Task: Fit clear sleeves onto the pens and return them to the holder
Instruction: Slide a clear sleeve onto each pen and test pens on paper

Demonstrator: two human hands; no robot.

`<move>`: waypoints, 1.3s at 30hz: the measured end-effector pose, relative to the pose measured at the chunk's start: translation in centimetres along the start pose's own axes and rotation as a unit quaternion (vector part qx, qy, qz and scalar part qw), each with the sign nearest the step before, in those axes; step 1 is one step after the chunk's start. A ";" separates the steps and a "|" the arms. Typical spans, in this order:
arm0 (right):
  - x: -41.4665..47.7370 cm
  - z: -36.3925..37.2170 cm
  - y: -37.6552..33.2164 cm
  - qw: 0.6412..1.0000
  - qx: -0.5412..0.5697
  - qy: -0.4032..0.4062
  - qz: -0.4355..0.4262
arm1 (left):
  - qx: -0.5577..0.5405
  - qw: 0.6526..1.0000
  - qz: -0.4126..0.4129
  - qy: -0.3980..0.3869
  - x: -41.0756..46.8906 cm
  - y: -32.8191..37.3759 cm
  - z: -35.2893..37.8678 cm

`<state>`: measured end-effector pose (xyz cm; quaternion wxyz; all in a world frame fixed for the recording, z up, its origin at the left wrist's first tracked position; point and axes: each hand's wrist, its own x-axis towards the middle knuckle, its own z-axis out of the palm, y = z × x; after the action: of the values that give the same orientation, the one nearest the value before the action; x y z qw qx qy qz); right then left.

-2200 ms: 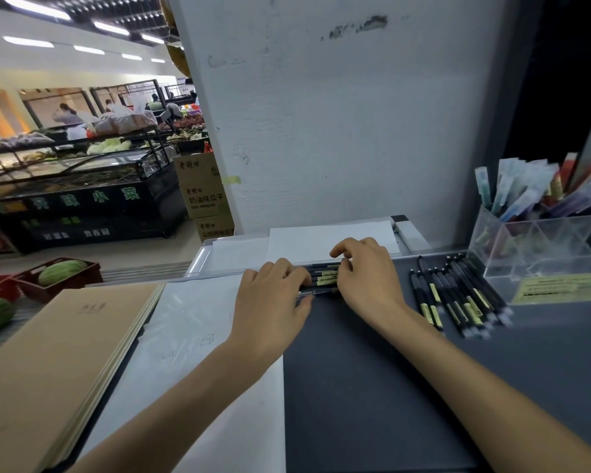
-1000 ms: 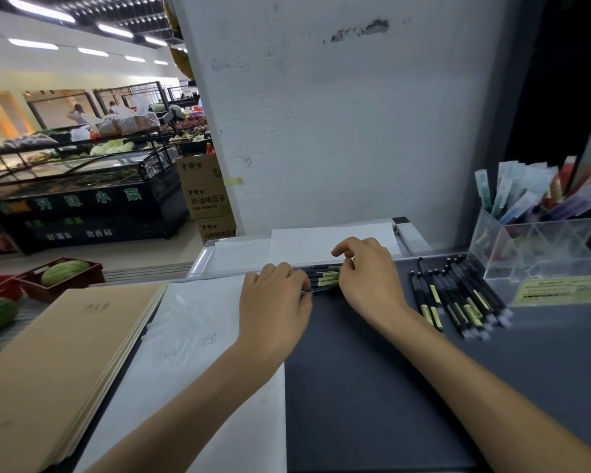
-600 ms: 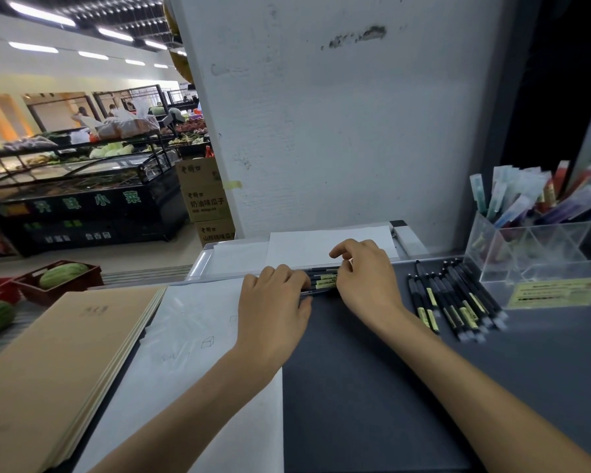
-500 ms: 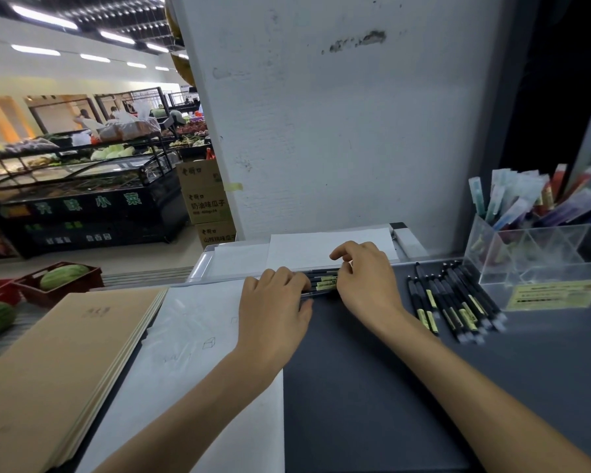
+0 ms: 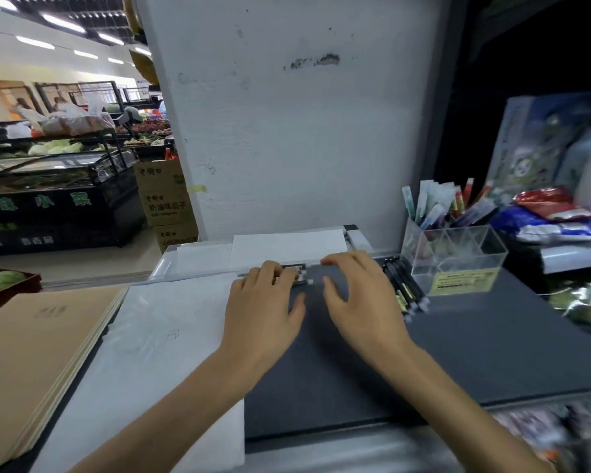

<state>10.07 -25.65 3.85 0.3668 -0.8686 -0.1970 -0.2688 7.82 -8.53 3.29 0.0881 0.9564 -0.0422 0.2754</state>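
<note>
**Hand pose**
- Both forearms reach forward over the counter [image 5: 458, 353], palms down.
- Left hand [image 5: 263, 312]: wrist straight. Its fingers [image 5: 277, 273] are bent at the knuckles and curled down over the left part of the pen bundle [image 5: 296, 272], grasping it against the counter. The thumb lies apart from the bundle, extended toward the right hand.
- Right hand [image 5: 362, 305]: arched, with fingers [image 5: 335, 259] spread and released. They hold nothing. The thumb points toward the left thumb, with a gap of bare counter between the 2.

**Pen bundle**
- 1 bundle of dark pens lies crosswise under the left fingertips, at the far edge of the dark counter surface.
- Only its right end shows past the left fingertips. It is dark with pale marks and small white tips, and blur hides finer detail.
- The bundle ends short of the right fingertips, which do not touch it.

**Other task items**
- Loose pens [image 5: 403, 288]: a row of dark pens with yellow-green labels lies just beyond the right hand's little-finger side, pointing away from the person.
- Holder [image 5: 485, 247]: a clear, compartmented box stands just beside the loose pens, on the side away from the right fingers. It carries a yellow label [image 5: 461, 279] on its front wall.
- Long slim packets [image 5: 437, 203] stand upright in its rear compartments.

**Surroundings**
- A white sheet [image 5: 151, 353] lies under the left forearm. Brown boards [image 5: 31, 353] are stacked beyond it, away from the left fingers.
</note>
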 end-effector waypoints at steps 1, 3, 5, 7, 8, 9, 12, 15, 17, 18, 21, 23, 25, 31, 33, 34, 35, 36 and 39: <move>-0.9 -1.1 0.6 1.000 -0.004 0.012 0.003 | -0.006 1.000 0.004 -0.002 0.1 0.8 0.0; -2.4 -3.2 2.0 0.999 -0.019 0.038 0.020 | -0.011 1.000 0.011 -0.014 0.3 2.7 0.2; -3.6 -5.0 3.5 0.997 -0.049 0.056 0.034 | -0.008 0.999 0.013 -0.034 0.6 4.6 0.7; -4.4 -6.4 5.0 0.993 -0.080 0.069 0.052 | 0.000 0.998 0.013 -0.057 0.9 6.3 1.4; -4.8 -7.0 5.7 0.991 -0.092 0.076 0.061 | 0.004 0.997 0.011 -0.073 1.1 7.0 1.8; -5.1 -7.5 6.4 0.989 -0.103 0.083 0.069 | 0.004 0.996 0.005 -0.090 1.3 7.7 2.2; -5.7 -8.4 8.1 0.983 -0.121 0.093 0.105 | -0.020 0.991 -0.033 -0.125 2.1 9.4 3.3; -5.7 -8.7 9.1 0.980 -0.098 0.090 0.148 | -0.052 0.982 -0.092 -0.158 3.4 10.8 4.0; -5.7 -8.6 9.3 0.978 -0.084 0.094 0.166 | -0.073 0.972 -0.136 -0.176 4.3 11.5 4.3; -5.7 -8.5 9.3 0.978 -0.083 0.092 0.170 | -0.087 0.967 -0.154 -0.186 4.8 11.8 4.3; -6.1 -8.5 9.4 0.978 -0.085 0.086 0.168 | -0.115 0.948 -0.193 -0.226 5.8 12.4 4.4; -6.4 -8.6 9.4 0.978 -0.084 0.087 0.173 | -0.122 0.936 -0.214 -0.252 6.3 12.7 4.4; -6.6 -8.7 9.5 0.975 -0.080 0.090 0.189 | -0.121 0.928 -0.225 -0.272 6.7 13.0 4.4; -6.7 -8.7 9.5 0.974 -0.075 0.085 0.194 | -0.092 0.921 -0.212 -0.313 8.3 13.8 4.8; -6.7 -8.6 9.6 0.975 -0.076 0.082 0.192 | -0.101 0.906 -0.223 -0.344 9.2 14.0 5.0; -6.7 -8.6 9.7 0.975 -0.077 0.082 0.191 | -0.101 0.898 -0.220 -0.368 9.5 14.2 5.0; -6.6 -8.6 9.8 0.975 -0.078 0.082 0.189 | -0.098 0.891 -0.207 -0.393 9.8 14.4 4.8; -6.6 -8.6 9.8 0.975 -0.077 0.084 0.189 | -0.092 0.883 -0.188 -0.419 9.9 14.6 4.6; -6.6 -8.5 9.9 0.975 -0.075 0.086 0.193 | -0.076 0.852 -0.162 -0.492 10.2 15.3 4.0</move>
<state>7.55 -39.43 -0.46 0.3615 -0.8889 0.0273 -0.2801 16.52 -24.67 7.68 0.1711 0.9504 0.0547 -0.2539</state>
